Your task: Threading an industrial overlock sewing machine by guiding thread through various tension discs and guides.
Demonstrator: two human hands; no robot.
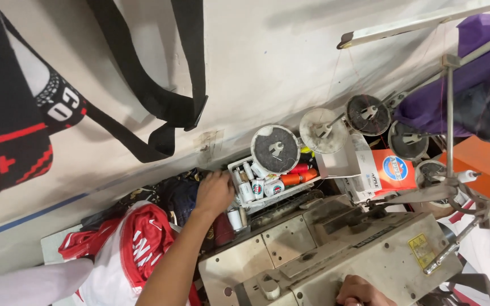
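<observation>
My left hand (214, 192) reaches forward from the lower left, back up and fingers curled, at the left end of a white tray (238, 165). The tray holds small white thread spools (259, 187) and orange spools (299, 177). Under the hand lies dark patterned cloth (171, 195), and what the fingers grip is hidden. Only the knuckles of my right hand (358, 292) show at the bottom edge, resting on the grey sewing machine (336, 249). A red and white garment (137, 243) lies beside my left forearm.
Round thread-stand discs (275, 148) stand behind the tray, with metal rods (449, 113) rising at the right. An orange box (395, 170) and purple cloth (472, 73) sit at the right. Black bag straps (160, 102) and a black-and-red garment (7, 130) hang on the wall.
</observation>
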